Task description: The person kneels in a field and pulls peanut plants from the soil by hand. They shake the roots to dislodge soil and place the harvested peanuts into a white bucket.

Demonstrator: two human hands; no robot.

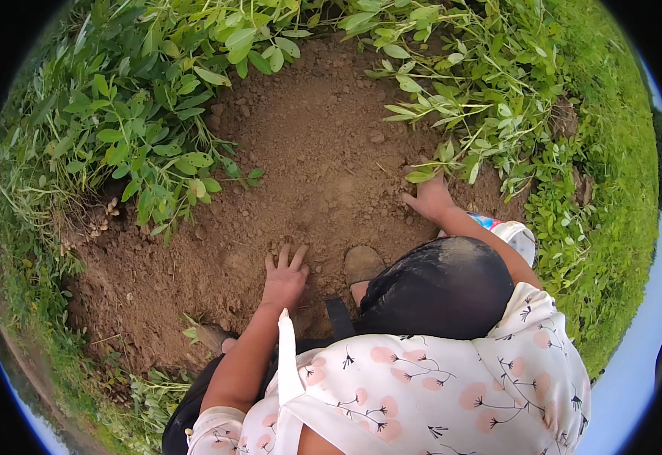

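My left hand [285,280] rests palm down on loose brown soil [331,142], its fingers spread and nothing in it. To the right, beyond my knee, my right hand [430,196] reaches to the soil under the leaves of a pulled-over leafy plant [473,119]; some fingertips are hidden by leaves, and whether it grips anything does not show. Left of the bare soil lie leafy peanut plants [137,136], with peanut pods [103,219] showing at their roots.
A white container with a coloured print [517,236] stands beside my right forearm, partly hidden. My shoe [363,264] is planted near my bent knee [439,290]. Dense green plants [609,170] border the soil on the right; clods lie about.
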